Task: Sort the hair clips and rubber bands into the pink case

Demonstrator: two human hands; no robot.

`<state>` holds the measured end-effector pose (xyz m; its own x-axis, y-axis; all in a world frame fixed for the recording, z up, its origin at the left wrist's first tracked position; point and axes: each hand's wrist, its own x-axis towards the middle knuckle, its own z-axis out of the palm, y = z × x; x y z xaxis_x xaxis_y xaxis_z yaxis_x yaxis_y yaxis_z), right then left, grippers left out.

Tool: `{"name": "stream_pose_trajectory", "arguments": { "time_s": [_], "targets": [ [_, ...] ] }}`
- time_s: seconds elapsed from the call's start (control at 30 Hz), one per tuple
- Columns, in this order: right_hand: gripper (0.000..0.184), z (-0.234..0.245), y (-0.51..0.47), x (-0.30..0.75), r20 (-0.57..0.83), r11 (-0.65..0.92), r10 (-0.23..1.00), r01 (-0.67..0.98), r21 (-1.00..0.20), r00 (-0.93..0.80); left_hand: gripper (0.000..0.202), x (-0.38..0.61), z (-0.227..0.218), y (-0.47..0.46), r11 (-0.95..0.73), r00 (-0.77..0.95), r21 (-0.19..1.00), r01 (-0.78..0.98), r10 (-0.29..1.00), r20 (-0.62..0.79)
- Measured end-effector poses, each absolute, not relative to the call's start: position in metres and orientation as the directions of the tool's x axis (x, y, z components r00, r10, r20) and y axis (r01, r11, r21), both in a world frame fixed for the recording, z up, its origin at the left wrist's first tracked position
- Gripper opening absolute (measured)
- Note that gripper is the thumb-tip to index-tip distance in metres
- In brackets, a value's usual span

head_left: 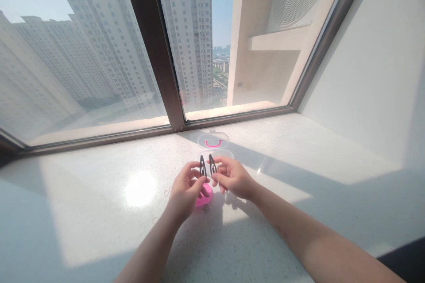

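Note:
My left hand [189,188] pinches a black snap hair clip [202,167] between thumb and fingers, its narrow end pointing up. Close beside it, my right hand [234,177] is closed on a second black hair clip [212,165], also held upright. The two clips are a small gap apart. Beneath my left hand lies a bright pink rounded object [204,196], partly hidden by the fingers. Just beyond both hands a clear plastic case [229,154] stands with its lid [201,141] raised, showing a pink curved handle [214,143].
Small thin rings [166,193] lie on the pale speckled sill [99,212] left of my hands, and a dark small ring [206,207] lies near the pink object. A brown-framed window [159,48] borders the far side; a white wall [368,75] rises at right.

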<state>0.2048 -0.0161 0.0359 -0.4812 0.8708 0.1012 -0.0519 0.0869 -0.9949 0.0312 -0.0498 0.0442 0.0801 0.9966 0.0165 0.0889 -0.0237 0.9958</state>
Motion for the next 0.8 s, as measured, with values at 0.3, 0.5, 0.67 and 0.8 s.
{"name": "stream_pose_trajectory", "arguments": {
  "time_s": [0.3,0.5,0.67,0.8],
  "targets": [
    [0.040,0.0374,-0.0163,0.2047,0.086,0.074,0.874,-0.042,-0.996,-0.479,0.029,0.0307,0.0447,-0.0502,-0.022,0.088,0.996,0.084,0.996,0.015],
    [0.041,0.0352,-0.0153,0.2054,0.084,0.070,0.870,-0.047,-0.996,-0.485,0.031,0.0308,0.0452,-0.0502,-0.012,0.076,0.997,0.070,0.997,0.007],
    [0.041,0.0372,-0.0151,0.2056,0.069,0.054,0.873,-0.044,-0.998,-0.483,0.030,0.0300,0.0443,-0.0500,-0.020,0.083,0.997,0.077,0.996,0.013],
    [0.040,0.0371,-0.0152,0.2055,0.071,0.057,0.874,-0.044,-0.997,-0.481,0.027,0.0300,0.0438,-0.0497,-0.024,0.090,0.997,0.073,0.996,0.018]
  ]
}}
